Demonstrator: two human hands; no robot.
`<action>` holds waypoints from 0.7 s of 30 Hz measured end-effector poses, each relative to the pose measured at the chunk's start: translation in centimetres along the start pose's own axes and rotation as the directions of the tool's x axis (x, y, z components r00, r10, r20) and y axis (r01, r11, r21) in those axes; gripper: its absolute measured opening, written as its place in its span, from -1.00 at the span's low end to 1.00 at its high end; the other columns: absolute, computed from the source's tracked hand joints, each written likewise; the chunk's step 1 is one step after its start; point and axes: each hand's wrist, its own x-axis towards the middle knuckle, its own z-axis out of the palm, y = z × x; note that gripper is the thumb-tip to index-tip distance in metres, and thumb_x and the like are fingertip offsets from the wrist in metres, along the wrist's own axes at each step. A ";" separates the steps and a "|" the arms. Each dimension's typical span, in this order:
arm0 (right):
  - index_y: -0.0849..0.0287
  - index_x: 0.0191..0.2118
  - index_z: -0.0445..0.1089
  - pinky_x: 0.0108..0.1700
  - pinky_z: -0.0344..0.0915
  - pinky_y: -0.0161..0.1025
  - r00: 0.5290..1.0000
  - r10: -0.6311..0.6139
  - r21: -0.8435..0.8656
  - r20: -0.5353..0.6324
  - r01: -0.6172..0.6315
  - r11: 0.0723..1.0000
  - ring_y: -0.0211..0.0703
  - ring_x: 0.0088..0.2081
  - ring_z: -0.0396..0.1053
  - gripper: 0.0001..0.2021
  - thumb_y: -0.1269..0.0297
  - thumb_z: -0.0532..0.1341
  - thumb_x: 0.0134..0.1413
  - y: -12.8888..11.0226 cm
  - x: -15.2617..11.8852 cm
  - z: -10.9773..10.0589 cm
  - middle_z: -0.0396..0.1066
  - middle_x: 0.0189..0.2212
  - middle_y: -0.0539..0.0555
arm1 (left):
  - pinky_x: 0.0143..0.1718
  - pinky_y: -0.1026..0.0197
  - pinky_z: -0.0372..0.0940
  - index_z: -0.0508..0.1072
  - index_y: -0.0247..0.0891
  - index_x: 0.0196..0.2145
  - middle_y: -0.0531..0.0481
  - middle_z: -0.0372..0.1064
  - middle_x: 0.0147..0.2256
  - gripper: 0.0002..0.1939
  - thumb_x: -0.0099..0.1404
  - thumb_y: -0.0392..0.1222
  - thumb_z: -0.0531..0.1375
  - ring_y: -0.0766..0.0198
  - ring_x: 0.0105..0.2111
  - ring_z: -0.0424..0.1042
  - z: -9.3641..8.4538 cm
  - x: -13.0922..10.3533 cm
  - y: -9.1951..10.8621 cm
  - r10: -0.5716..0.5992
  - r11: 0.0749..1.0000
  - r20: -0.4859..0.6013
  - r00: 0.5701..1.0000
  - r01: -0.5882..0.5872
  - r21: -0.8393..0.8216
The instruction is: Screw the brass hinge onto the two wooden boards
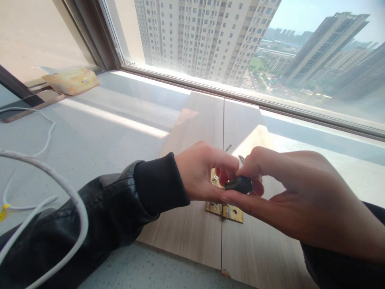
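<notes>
On the head view, from my distant seat, I saw the left hand (207, 170) and the right hand (288, 180) both pinching 1 black piece (240, 185) between thumb and fingers, over a hinge (237, 214) that spanned the seam of 2 boards (186, 233). A screw (228, 147) showed just beyond the left hand. I judged the piece light, stiff and hardly fragile, its smooth skin apt to turn under dry fingertips, so I favoured a firm pinch near each end. Fingers covered part of it, and I could not tell its full shape
</notes>
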 end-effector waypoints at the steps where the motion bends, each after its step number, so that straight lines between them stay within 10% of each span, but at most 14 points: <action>1: 0.16 -0.57 0.18 -0.64 0.07 -0.40 1.000 -0.003 -0.015 -0.015 0.002 1.000 -0.43 -0.65 0.16 -0.69 0.22 0.32 -0.01 0.0 0.0 0.0 0.21 -0.68 -0.14 | -0.28 0.21 0.37 0.54 -0.30 -0.39 -0.05 0.50 -0.42 -0.87 0.02 -0.30 0.34 0.24 -0.39 0.44 -0.1 0.0 0.2 -0.006 1.000 0.002 1.000 0.006 0.006; 8: 0.07 -0.18 0.40 -0.49 0.25 -0.36 0.997 -0.031 0.153 0.070 0.020 0.988 -0.36 -0.53 0.32 -0.83 0.34 0.27 0.06 1.0 -0.5 -1.0 0.40 -0.49 -0.10 | -0.29 0.19 0.35 0.56 -0.27 -0.38 -0.05 0.48 -0.42 -0.91 0.10 -0.35 0.27 0.25 -0.39 0.44 -0.2 0.0 0.6 -0.001 0.997 0.000 1.000 0.001 0.078; 17: 0.12 -0.54 0.31 -0.69 -0.04 -0.30 0.997 0.024 -0.113 -0.074 -0.032 0.993 -0.37 -0.71 -0.01 -0.73 0.09 0.29 0.01 1.2 -0.3 -0.5 0.09 -0.74 -0.13 | -0.42 0.29 0.25 0.48 -0.32 -0.47 0.06 0.39 -0.53 -0.78 0.04 -0.10 0.34 0.38 -0.50 0.31 0.1 -0.1 0.0 -0.048 0.984 -0.100 0.994 0.064 0.167; 21: 0.11 -0.33 0.43 -0.57 0.19 -0.31 0.999 0.044 0.039 0.018 -0.044 0.998 -0.32 -0.60 0.25 -0.88 0.19 0.27 0.06 1.1 -0.2 -0.8 0.34 -0.59 -0.06 | -0.40 0.29 0.27 0.52 -0.36 -0.38 -0.01 0.45 -0.48 -0.87 0.13 -0.22 0.27 0.37 -0.47 0.33 0.0 -0.2 -0.2 -0.022 0.995 -0.057 0.998 0.027 0.099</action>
